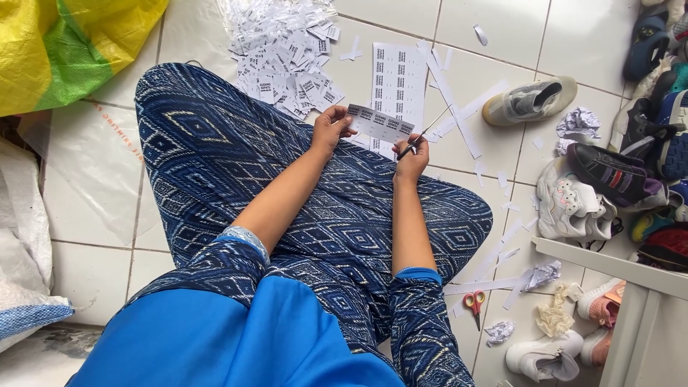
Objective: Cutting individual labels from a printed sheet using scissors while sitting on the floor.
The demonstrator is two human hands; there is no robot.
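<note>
A white paper strip of printed labels [381, 123] is pinched above the lap by the left hand [331, 129], while thin metal scissors [423, 136] are gripped in the right hand [411, 159], fingers closed round them.

**Colours on the tiled floor**

White floor [502, 43]. Navy trousers [236, 165] with a pale diamond pattern; plain blue top [236, 344]. Labels [287, 64] beyond the trousers are white with black print. Bag [64, 43] is yellow and green. Red-and-yellow-handled scissors [473, 302] lie right of the trousers.
</note>
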